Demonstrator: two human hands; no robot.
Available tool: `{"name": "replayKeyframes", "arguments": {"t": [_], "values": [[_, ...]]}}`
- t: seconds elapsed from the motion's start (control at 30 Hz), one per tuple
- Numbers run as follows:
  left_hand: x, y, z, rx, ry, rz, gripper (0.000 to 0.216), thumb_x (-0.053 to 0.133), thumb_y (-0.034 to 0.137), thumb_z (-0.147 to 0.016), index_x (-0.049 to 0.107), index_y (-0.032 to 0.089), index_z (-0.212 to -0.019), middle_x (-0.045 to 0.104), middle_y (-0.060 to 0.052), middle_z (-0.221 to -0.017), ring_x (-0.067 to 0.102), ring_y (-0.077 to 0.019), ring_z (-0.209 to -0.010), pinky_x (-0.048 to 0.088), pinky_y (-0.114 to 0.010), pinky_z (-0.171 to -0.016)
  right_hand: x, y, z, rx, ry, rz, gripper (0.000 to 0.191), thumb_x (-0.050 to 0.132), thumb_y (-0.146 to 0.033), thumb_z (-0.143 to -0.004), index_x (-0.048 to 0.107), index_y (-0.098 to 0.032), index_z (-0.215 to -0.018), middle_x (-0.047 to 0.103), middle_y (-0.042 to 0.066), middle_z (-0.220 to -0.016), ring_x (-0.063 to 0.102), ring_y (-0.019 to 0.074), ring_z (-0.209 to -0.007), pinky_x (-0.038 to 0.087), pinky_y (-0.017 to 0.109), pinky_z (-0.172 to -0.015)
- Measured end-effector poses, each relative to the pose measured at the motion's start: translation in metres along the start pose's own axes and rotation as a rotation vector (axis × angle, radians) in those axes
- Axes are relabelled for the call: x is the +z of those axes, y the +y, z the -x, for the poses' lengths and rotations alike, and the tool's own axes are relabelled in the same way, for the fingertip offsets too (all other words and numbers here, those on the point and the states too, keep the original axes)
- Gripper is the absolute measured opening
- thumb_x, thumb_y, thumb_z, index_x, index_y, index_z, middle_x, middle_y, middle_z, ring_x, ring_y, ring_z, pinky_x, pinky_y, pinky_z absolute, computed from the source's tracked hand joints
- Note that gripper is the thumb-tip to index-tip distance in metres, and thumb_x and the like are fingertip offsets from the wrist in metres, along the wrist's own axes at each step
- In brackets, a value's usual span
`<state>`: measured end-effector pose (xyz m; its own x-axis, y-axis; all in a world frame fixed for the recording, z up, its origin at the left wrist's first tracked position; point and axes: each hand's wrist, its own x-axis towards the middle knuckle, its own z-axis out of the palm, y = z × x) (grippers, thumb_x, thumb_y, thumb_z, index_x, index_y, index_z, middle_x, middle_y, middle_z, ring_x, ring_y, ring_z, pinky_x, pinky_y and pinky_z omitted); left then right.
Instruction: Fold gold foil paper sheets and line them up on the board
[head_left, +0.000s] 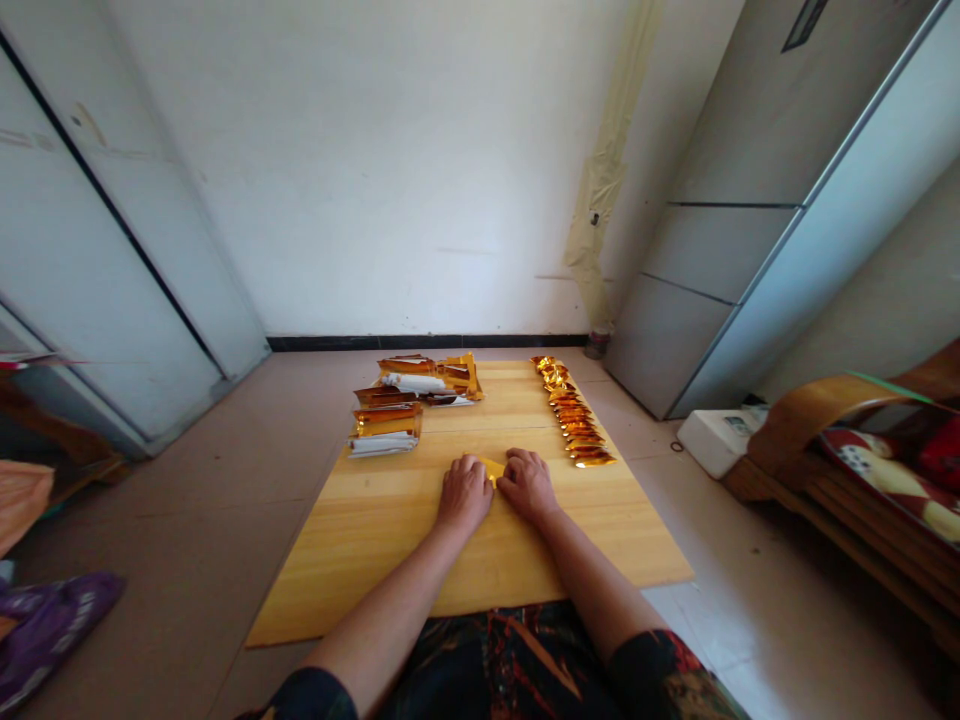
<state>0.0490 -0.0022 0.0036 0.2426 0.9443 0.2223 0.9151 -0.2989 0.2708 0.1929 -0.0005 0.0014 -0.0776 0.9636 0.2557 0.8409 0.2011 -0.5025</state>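
My left hand [463, 492] and my right hand [528, 484] rest side by side on a wooden board [420, 560] on the floor. Between them lies a small piece of gold paper [493, 467]. The fingers of both hands are curled down and press on it. Most of the paper is hidden under the fingers. A row of several folded gold pieces [574, 415] runs along the board's right side, beyond my right hand. Stacks of gold and white paper sheets [387, 428] sit beyond my left hand, with more stacks [431, 381] at the far end.
The board lies on a tiled floor facing a white wall. A grey refrigerator [750, 220] stands at the right, a white box [716, 437] and a wooden chair [840, 450] beside it. Grey doors [112, 300] stand left; purple cloth [52, 625] lies near left.
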Motion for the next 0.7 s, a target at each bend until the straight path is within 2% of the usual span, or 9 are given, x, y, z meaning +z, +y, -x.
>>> {"name": "replayKeyframes", "arguments": {"t": [0.43,0.7], "values": [[-0.0015,-0.0073,0.0019,0.04,-0.02,0.111,0.014,0.051,0.011,-0.076,0.053,0.02,-0.086,0.055,-0.005,-0.099,0.047,-0.0203,-0.096,0.038,-0.033,-0.085,-0.0003,0.003,-0.0021,0.025,-0.012,-0.04,0.004,0.064,-0.021,-0.071,0.062,-0.021,-0.068,0.062,0.002,-0.112,0.051,0.0189,-0.103,0.034,0.032,-0.09],[0.0012,-0.0098,-0.0008,0.036,-0.008,0.15,0.011,0.047,0.015,-0.082,0.056,0.02,-0.079,0.057,-0.005,-0.099,0.049,-0.0189,-0.096,0.038,-0.032,-0.086,0.0008,0.0048,-0.0029,0.026,-0.007,-0.044,0.003,0.065,-0.022,-0.071,0.065,-0.022,-0.069,0.062,0.001,-0.113,0.052,0.0191,-0.102,0.035,0.032,-0.091]]}}
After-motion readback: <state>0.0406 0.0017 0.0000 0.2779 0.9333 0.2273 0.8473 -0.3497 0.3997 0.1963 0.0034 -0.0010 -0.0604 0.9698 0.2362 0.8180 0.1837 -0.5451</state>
